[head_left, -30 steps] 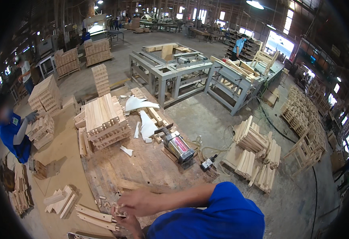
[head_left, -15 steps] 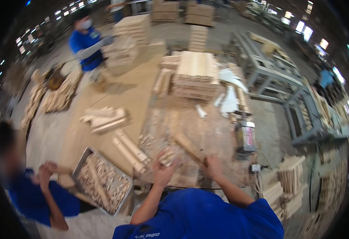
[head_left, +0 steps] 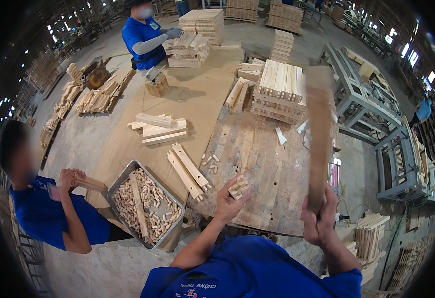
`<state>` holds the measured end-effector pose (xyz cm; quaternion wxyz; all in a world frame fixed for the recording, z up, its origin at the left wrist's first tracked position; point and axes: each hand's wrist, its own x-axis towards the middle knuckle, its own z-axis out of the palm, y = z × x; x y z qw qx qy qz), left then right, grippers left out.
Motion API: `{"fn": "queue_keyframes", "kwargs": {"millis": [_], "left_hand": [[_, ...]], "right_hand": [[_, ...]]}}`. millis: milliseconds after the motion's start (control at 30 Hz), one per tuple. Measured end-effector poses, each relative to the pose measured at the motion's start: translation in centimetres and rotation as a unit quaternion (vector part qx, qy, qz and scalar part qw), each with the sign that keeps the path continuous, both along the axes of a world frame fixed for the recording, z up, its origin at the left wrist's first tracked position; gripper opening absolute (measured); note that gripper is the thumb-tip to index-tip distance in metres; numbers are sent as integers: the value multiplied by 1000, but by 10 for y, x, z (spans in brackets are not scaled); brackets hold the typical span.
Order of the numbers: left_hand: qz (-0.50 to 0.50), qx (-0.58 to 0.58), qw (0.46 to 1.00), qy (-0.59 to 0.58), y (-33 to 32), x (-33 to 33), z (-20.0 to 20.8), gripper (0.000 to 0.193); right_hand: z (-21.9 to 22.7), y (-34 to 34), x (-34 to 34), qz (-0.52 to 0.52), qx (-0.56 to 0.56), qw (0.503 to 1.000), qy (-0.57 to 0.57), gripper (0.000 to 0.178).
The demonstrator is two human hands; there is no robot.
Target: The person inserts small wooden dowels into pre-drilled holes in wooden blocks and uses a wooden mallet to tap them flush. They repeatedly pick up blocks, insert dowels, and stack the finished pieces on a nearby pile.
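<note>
My left hand [head_left: 226,202] is closed round a small clump of short light wood pieces [head_left: 239,187], over the near edge of the wooden worktable [head_left: 257,149]. Whether these are dowels I cannot tell. Raised upright in my right hand [head_left: 321,218] is a long, flat brown wooden stick [head_left: 319,139], its upper end blurred. Several loose dowels [head_left: 210,161] lie on the table just beyond my left hand. Beside them rest two drilled wooden rails [head_left: 186,171].
A metal tray [head_left: 180,211] of dowels stands at the left, near a co-worker [head_left: 48,208] holding a wood piece. Stacked wooden slats [head_left: 279,87] stand on the table's far part. Another person [head_left: 145,39] handles boards at the back. Grey metal frames [head_left: 361,104] stand right.
The stick in my right hand has swung from low over the table to upright, further right. My left hand still holds the wood pieces. The whole view has shifted.
</note>
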<state>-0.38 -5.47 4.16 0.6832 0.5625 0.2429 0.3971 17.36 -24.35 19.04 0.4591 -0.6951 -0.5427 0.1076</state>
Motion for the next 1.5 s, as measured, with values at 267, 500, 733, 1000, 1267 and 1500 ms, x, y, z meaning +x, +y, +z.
{"fn": "queue_keyframes", "kwargs": {"millis": [267,500,733,1000,1267,1500], "left_hand": [[13,52,997,52,5,-3,-10,56],[8,10,1000,-19,-3,0,-7,54],[-5,-16,1000,-7,1,-1,-9,52],[2,39,998,-42,-1,6,-21,54],[6,-40,998,-37,-2,2,-13,55],[-2,116,993,-17,5,4,-29,53]], "right_hand": [[52,-13,-14,19,-342,934,-103,73],[22,-30,-22,24,-68,994,-81,77],[61,-10,-22,41,-233,968,-80,65],[28,-8,-44,81,-416,897,-126,63],[60,-16,-24,59,-115,991,22,63],[62,6,-28,102,-403,904,-96,64]]}}
